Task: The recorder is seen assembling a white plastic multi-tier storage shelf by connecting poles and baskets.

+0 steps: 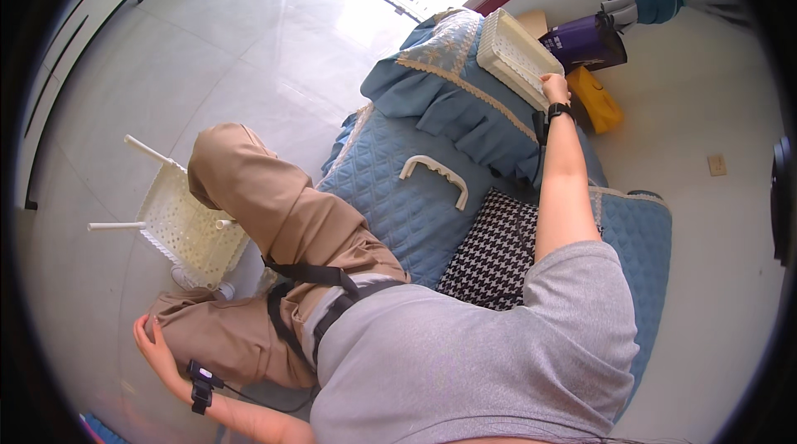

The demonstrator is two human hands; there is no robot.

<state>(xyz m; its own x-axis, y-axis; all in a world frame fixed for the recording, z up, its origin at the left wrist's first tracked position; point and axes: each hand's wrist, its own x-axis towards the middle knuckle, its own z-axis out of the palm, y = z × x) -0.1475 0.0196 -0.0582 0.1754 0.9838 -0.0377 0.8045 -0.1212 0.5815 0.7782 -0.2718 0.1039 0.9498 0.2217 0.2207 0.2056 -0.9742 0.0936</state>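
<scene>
My right hand (555,88) reaches out to the far right, its fingers closed on the near end of a cream plastic basket (506,62). The basket has perforated sides and seems stacked with others; it sits on the blue ruffled cover (432,103) of the sofa arm. My left hand (153,343) lies on my left knee, fingers apart and holding nothing. In front of my knees, a cream perforated shelf tray (178,207) stands on the floor with white poles (149,149) sticking up from it. A white curved plastic handle piece (436,170) rests on the sofa seat.
I sit on a blue quilted sofa (365,178) with a houndstooth cushion (490,249) by my right side. Beyond the basket are a purple bag (585,41) and a yellow bag (596,102) near the wall. A white cabinet (70,45) stands far left.
</scene>
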